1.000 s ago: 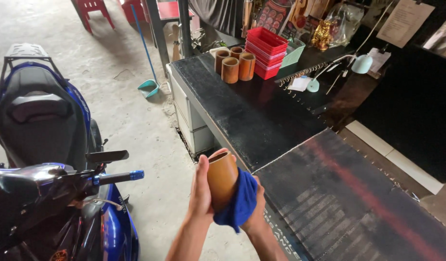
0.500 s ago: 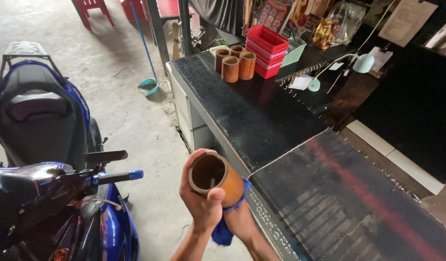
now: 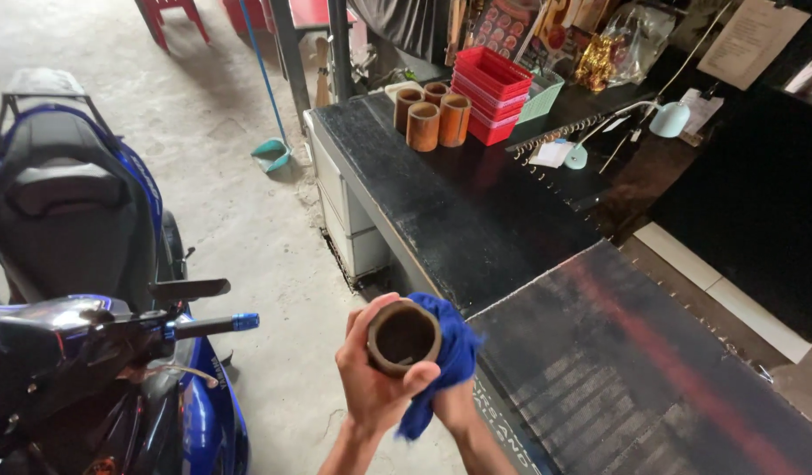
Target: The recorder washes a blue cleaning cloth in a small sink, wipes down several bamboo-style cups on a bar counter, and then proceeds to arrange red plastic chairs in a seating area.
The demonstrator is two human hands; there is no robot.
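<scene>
My left hand (image 3: 375, 380) grips a brown bamboo cup (image 3: 403, 337) low in the middle of the view, its open mouth tipped toward me. My right hand (image 3: 452, 406) sits under and behind the cup, mostly covered by a blue cloth (image 3: 450, 356) that it presses against the cup's far side. Both hands hover just off the near edge of a black counter (image 3: 458, 220). At the counter's far end stand three more bamboo cups (image 3: 430, 113) in a tight group.
A blue and black motorcycle (image 3: 80, 290) is parked at the left, its handlebar end (image 3: 243, 321) close to my left arm. Stacked red baskets (image 3: 492, 82) and a pale green desk lamp (image 3: 668, 119) are at the counter's far end. A dustpan (image 3: 272, 155) lies on the concrete floor.
The cup has turned from upright side-on to mouth toward me. The cloth moved from under the cup to its far side, and my hands shifted slightly lower and right.
</scene>
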